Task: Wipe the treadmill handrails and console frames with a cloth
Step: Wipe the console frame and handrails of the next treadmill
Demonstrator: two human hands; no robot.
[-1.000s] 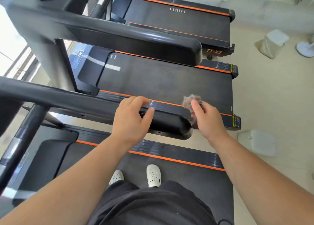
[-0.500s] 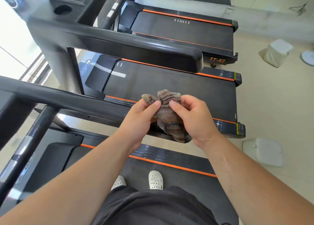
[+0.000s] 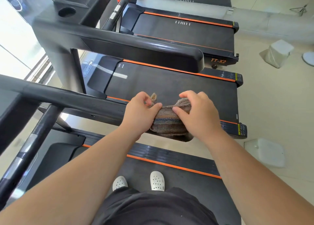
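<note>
Cloth (image 3: pixel 167 125) held in both hands over the near handrail (image 3: pixel 71 100).
Left hand (image 3: pixel 140 113) pinches one striped end, right hand (image 3: pixel 198 113) curls its fingers round the other; the brown fabric drapes across the black rail's tip, above the person's white shoes (image 3: pixel 157 180).

The near handrail (image 3: pixel 76 100) crosses from the left, its right end under the cloth (image 3: pixel 168 124) gripped by the left hand (image 3: pixel 141 112) and right hand (image 3: pixel 198 116). Beyond it, air stands open over the next belt (image 3: pixel 186 87) up to the far handrail (image 3: pixel 144 53). A slanted post (image 3: pixel 34 139) blocks the near left; floor (image 3: pixel 275 105) lies open on the right.
</note>
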